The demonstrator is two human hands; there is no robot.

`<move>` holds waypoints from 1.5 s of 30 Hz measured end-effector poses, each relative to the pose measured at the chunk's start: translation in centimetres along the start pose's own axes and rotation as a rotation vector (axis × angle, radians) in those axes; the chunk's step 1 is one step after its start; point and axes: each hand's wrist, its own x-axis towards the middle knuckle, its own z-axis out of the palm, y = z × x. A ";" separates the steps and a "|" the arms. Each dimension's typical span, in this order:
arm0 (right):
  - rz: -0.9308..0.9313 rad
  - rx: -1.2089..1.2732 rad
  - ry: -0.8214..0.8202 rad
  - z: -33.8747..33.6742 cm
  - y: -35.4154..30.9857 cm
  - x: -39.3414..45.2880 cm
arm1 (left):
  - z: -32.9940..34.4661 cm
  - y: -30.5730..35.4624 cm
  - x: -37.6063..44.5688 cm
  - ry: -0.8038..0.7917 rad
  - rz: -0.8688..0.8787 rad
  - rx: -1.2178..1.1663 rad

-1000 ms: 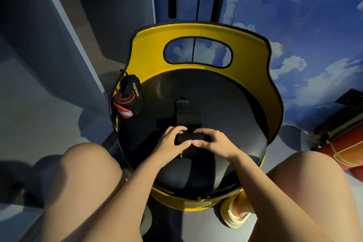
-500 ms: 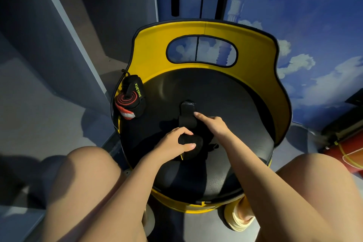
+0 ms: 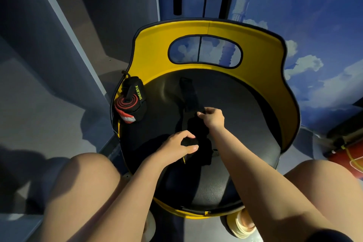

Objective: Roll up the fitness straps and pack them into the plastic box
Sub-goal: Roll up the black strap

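Black strap (image 3: 189,95) lies lengthwise, running away from the person on the seat (image 3: 245,116). Left hand (image 3: 181,146) grips its rolled near end; right hand (image 3: 213,117) pinches it farther along.

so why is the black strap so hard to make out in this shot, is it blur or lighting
Head view: mostly lighting, not blur. The black strap lies on the black seat in dim light, so its edges vanish. The left hand and right hand look sharp, and so does the rolled strap with its green lettering. The wide lens bends the yellow backrest.
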 end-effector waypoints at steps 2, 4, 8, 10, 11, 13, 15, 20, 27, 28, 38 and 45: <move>-0.040 -0.116 0.033 0.4 0.3 0.5 | 0.1 -0.1 0.1 0.018 -0.002 -0.001; -0.111 -0.315 0.067 0.6 0.2 0.7 | 0.4 -0.2 0.3 0.045 0.002 -0.003; -0.200 -0.510 0.121 0.5 0.0 0.7 | 0.7 0.1 0.6 0.063 0.007 -0.023; -0.291 -0.471 0.135 0.0 0.0 0.1 | 0.7 0.0 1.0 0.070 0.006 -0.015; -0.367 -0.445 0.108 -0.4 0.1 -0.3 | 0.7 0.0 1.2 0.088 0.002 -0.004; -0.495 -0.399 -0.010 -1.4 0.3 -1.6 | 0.7 0.1 1.6 0.128 -0.011 0.023; -0.567 -0.406 -0.153 -2.7 0.8 -3.6 | 0.8 0.5 1.9 0.150 -0.023 0.022; -0.580 -0.349 -0.386 -5.5 2.8 -7.1 | 0.7 0.8 2.5 0.227 -0.010 -0.042; -0.718 -0.593 -0.425 -5.7 4.3 -7.7 | 1.1 1.3 1.8 0.296 -0.039 -0.039; -0.710 -0.602 -0.443 -5.9 4.1 -7.7 | 1.3 1.3 1.5 0.302 -0.059 -0.009; -0.481 -0.587 -0.662 -7.8 2.1 -7.5 | 1.6 0.7 -2.1 0.180 -0.024 -0.052; -0.309 -0.507 -0.803 -7.7 0.7 -6.4 | 1.0 -0.4 -2.5 0.123 0.077 -0.077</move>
